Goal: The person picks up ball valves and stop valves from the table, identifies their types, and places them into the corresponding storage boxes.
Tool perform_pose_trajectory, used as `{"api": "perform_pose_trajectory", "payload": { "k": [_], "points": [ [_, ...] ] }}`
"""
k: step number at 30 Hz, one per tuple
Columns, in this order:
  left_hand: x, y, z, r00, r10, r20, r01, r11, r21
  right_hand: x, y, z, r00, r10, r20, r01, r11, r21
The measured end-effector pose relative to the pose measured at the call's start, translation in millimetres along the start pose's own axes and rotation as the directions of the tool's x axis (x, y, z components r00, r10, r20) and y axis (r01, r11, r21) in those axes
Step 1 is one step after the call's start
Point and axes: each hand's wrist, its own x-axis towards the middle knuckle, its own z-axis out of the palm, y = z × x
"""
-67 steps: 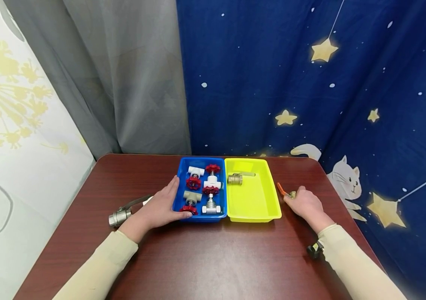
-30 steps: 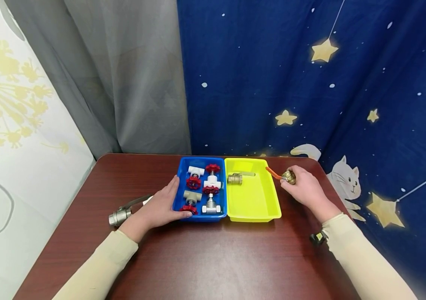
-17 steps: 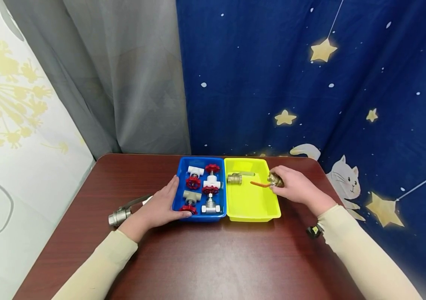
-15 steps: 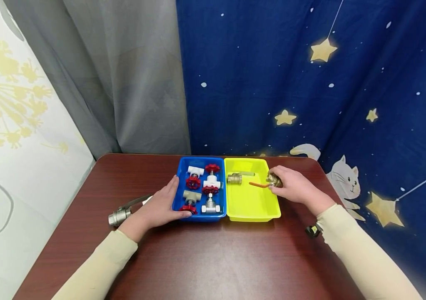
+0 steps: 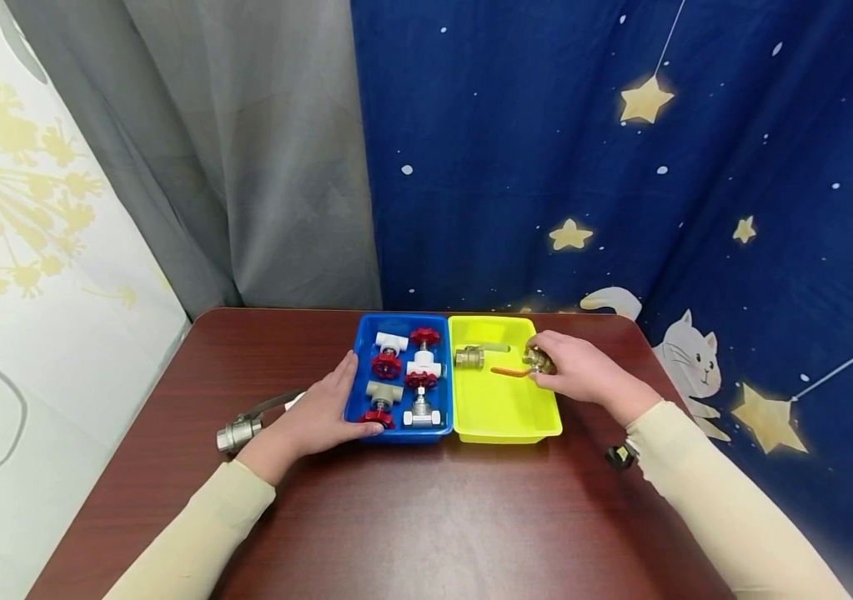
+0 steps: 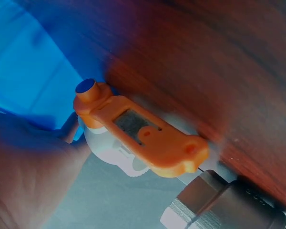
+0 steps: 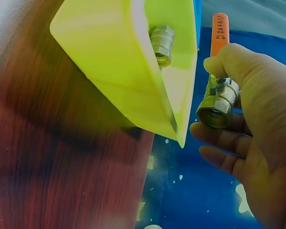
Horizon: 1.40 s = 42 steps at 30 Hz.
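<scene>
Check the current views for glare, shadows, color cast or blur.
Head: pale glare on the near middle of the table; left wrist: a bluish-purple cast tints the table beside the blue tray; right wrist: a dark, soft-edged shadow lies beside the yellow tray, and lettering on the orange handle is hard to read.

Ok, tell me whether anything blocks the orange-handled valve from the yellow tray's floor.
Nothing visible does. The right hand holds the orange-handled valve above the yellow tray. The other brass valve lies toward the tray's far left, left of the held valve's body.
</scene>
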Motion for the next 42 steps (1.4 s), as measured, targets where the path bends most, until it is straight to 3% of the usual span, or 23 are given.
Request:
{"api": "perform_pose_trajectory", "payload": {
  "k": [11, 26, 42],
  "points": [
    [0.4, -0.6, 0.3, 1.000, 0.001, 0.003, -0.001, 1.000, 0.001, 22, -7, 0, 0.998, -0.010, 0.068, 0.011, 1.000, -0.011],
    [0.3, 0.4, 0.2, 1.000, 0.001, 0.006, -0.001, 1.000, 0.002, 57, -3, 4, 0.990, 0.058, 0.130, -0.054, 0.998, -0.034],
    [0.0, 0.6, -0.2, 1.000, 0.000, 0.003, 0.000, 1.000, -0.003, 69, -7, 7, 0.987, 0.078, 0.144, -0.066, 0.994, -0.087]
  ]
}}
